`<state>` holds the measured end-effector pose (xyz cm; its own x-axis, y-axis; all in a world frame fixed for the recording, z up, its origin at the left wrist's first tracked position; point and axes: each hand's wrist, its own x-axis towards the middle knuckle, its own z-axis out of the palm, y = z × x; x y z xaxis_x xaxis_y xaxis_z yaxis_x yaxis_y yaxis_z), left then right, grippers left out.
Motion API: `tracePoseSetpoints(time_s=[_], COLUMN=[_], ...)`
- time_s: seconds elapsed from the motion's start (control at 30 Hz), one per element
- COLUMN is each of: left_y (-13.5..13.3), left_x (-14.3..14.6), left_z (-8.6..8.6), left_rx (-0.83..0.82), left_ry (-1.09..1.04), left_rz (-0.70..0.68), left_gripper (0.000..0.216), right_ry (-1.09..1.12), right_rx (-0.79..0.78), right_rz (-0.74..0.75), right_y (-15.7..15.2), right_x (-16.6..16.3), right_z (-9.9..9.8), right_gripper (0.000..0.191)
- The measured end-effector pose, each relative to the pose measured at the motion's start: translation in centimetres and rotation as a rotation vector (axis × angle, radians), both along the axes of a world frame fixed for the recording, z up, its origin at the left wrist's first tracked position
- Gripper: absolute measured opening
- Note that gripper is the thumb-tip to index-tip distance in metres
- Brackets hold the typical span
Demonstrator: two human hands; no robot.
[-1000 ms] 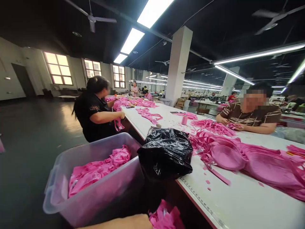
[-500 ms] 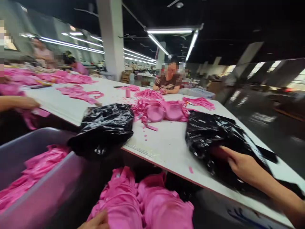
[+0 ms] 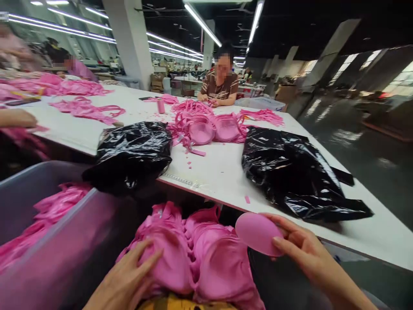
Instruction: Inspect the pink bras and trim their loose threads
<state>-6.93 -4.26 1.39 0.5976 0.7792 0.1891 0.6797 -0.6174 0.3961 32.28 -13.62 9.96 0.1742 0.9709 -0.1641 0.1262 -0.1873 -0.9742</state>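
A pile of pink bra pieces (image 3: 200,254) lies in my lap at the bottom of the view. My left hand (image 3: 129,280) rests flat on its left side, fingers spread. My right hand (image 3: 303,249) holds a round pink foam pad (image 3: 256,232) between thumb and fingers, just right of the pile and in front of the table's edge. A crumpled black plastic bag (image 3: 297,172) lies on the white table (image 3: 219,172) above my right hand. A second black bag (image 3: 132,155) hangs over the table's near edge at the left.
A clear plastic bin (image 3: 48,241) with pink fabric stands at my left. More pink cups and straps (image 3: 209,127) are heaped mid-table. A person in a striped shirt (image 3: 221,86) sits at the far side; another person's forearm (image 3: 16,118) reaches in at left. Dark floor at right.
My right hand left the right black bag and now holds a pink pad near my lap. My left hand has slid further up onto the pink pile. The view tilted down slightly.
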Motion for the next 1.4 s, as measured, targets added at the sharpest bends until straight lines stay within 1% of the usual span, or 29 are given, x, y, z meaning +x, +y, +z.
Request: tracePoseSetpoints(time_s=[0.03, 0.07, 0.1, 0.13, 0.2, 0.23, 0.27, 0.3, 0.37, 0.43, 0.47, 0.57, 0.63, 0.7, 0.77, 0.8, 0.87, 0.9, 0.97, 1.03, 1.1, 1.17, 1.27, 1.33, 1.37, 1.4], left_y=[-0.3, -0.5, -0.7, -0.8, -1.0, -1.1, -1.2, -1.4, -1.6, -1.8, -1.9, -2.0, -1.9, -1.9, -1.8, -1.8, -1.7, -1.8, -1.9, -2.1, -2.3, -2.6, -2.9, -3.2, -3.3, -3.4], left_x=[0.6, 1.3, 2.0, 2.7, 4.1, 4.7, 5.3, 5.7, 6.0, 5.9, 5.7, 5.1, 4.9, 4.9, 5.0, 5.0, 4.9, 4.8, 4.7, 4.6, 4.6, 4.6, 4.6, 4.7, 4.7, 4.7], left_z=[1.2, 2.4, 3.6, 4.7, 6.0, 6.2, 6.1, 5.7, 4.7, 3.8, 3.4, 3.1, 3.2, 3.4, 3.5, 3.6, 3.7, 3.8, 4.0, 4.0, 3.9, 3.8, 3.6, 3.5, 3.5, 3.5], left_rx=[0.056, 0.082, 0.084, 0.077, -0.099, -0.148, -0.185, -0.204, -0.215, -0.228, -0.237, -0.253, -0.253, -0.252, -0.261, -0.274, -0.309, -0.328, -0.357, -0.377, -0.384, -0.387, -0.411, -0.437, -0.44, -0.444], left_ry=[-0.007, -0.024, -0.072, -0.145, -0.265, -0.329, -0.376, -0.422, -0.505, -0.576, -0.604, -0.664, -0.695, -0.717, -0.726, -0.727, -0.74, -0.758, -0.808, -0.855, -0.885, -0.899, -0.902, -0.889, -0.881, -0.87], left_rz=[-0.004, -0.032, -0.033, -0.102, -0.19, -0.249, -0.316, -0.374, -0.435, -0.428, -0.412, -0.369, -0.348, -0.345, -0.351, -0.361, -0.387, -0.394, -0.386, -0.351, -0.313, -0.282, -0.227, -0.171, -0.135, -0.091], left_gripper=[0.038, 0.039, 0.042, 0.046, 0.062, 0.068, 0.07, 0.067, 0.056, 0.05, 0.048, 0.043, 0.042, 0.043, 0.047, 0.051, 0.058, 0.058, 0.051, 0.044, 0.041, 0.04, 0.033, 0.022, 0.02, 0.022], right_ry=[0.017, 0.033, 0.048, 0.069, 0.129, 0.167, 0.208, 0.248, 0.312, 0.359, 0.386, 0.449, 0.384, 0.238, 0.127, 0.1, 0.085, 0.087, 0.093, 0.095, 0.08, 0.05, -0.032, -0.051, -0.012, 0.061], right_rx=[-0.019, -0.038, -0.056, -0.071, -0.084, -0.083, -0.08, -0.079, -0.086, -0.104, -0.119, -0.153, -0.115, 0.012, 0.178, 0.245, 0.326, 0.343, 0.363, 0.373, 0.376, 0.407, 0.498, 0.518, 0.493, 0.44], right_rz=[0.08, 0.151, 0.217, 0.279, 0.384, 0.428, 0.468, 0.5, 0.548, 0.584, 0.604, 0.658, 0.626, 0.545, 0.472, 0.452, 0.436, 0.44, 0.47, 0.503, 0.512, 0.481, 0.386, 0.337, 0.308, 0.281], right_y=[0.7, 1.4, 1.9, 2.4, 3.1, 3.3, 3.5, 3.6, 3.7, 3.6, 3.4, 2.6, 2.2, 2.0, 2.2, 2.4, 2.7, 2.7, 2.8, 2.8, 2.8, 2.8, 2.8, 2.6, 2.5, 2.4], right_x=[-1.4, -2.8, -4.1, -5.4, -7.8, -8.9, -9.9, -10.8, -11.8, -12.1, -11.9, -11.4, -11.4, -12.1, -13.0, -13.4, -14.0, -14.2, -14.4, -14.4, -14.4, -14.6, -15.1, -15.6, -15.9, -16.2], right_z=[-0.4, -0.7, -1.0, -1.2, -1.6, -1.7, -1.8, -1.9, -2.0, -2.2, -2.4, -3.2, -4.0, -4.7, -5.2, -5.3, -5.3, -5.3, -5.2, -5.2, -5.2, -5.4, -5.9, -6.4, -6.6, -6.8], right_gripper=[0.049, 0.049, 0.049, 0.049, 0.046, 0.042, 0.039, 0.035, 0.028, 0.026, 0.029, 0.045, 0.046, 0.035, 0.025, 0.021, 0.016, 0.016, 0.02, 0.026, 0.024, 0.018, 0.007, 0.009, 0.013, 0.02])
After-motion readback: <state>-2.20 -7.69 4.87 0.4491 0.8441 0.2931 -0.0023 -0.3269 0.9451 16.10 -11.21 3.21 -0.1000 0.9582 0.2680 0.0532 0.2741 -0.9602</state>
